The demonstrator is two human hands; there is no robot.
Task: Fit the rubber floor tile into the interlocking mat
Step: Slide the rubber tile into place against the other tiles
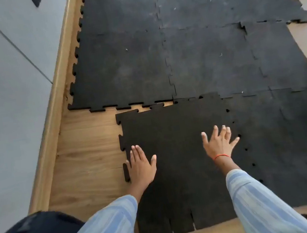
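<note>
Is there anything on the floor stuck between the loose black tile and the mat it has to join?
Nothing visible. Both hands, left and right, lie flat on the tile. Between its far edge and the mat there is only a bare strip of wood floor. The tabs simply are not locked together there yet.

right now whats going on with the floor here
A person kneels on a wood floor, pressing a loose black rubber tile flat with the left hand and right hand. Its right edge meets the laid mat, but wood shows along the far-left edge, so it is not fully locked in.
</note>
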